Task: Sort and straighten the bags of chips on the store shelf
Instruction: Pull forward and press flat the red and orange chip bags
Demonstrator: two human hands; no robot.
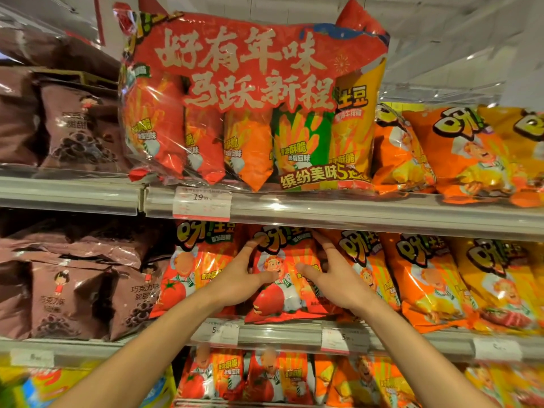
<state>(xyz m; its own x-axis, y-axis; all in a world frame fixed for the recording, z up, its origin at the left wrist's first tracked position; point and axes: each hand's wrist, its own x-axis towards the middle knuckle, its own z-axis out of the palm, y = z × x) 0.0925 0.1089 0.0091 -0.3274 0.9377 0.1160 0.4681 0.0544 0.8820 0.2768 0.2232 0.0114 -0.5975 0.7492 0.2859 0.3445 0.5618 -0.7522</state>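
Middle shelf [294, 334]: a row of chip bags is carried here, fronted by a clear rail with price tags [217, 334].
Red tomato bag [282, 278]: it is seen upright at the front edge of the middle shelf, between a like red bag [188, 269] to its left and an orange bag [365, 260] to its right.
Left hand [241, 278]: it is laid on the left side of the red tomato bag; the fingers reach up along the bag's edge and the thumb is pressed on its face. The grip is closed lightly on the bag's left edge.
Right hand [335, 278]: it is placed at the bag's right side, fingers slipped in beside the orange bag, thumb resting on the bag's front. The grip is held on the bag's right edge.
Upper shelf [323, 210]: a large clear multipack [253, 107] with a red banner is stood here, with orange bags just beside it to the right.
Left bays: brown snack bags [76, 128] are stacked on both the upper and middle levels.
Lower shelf: further red and orange bags [265, 378] are seen, partly blurred.
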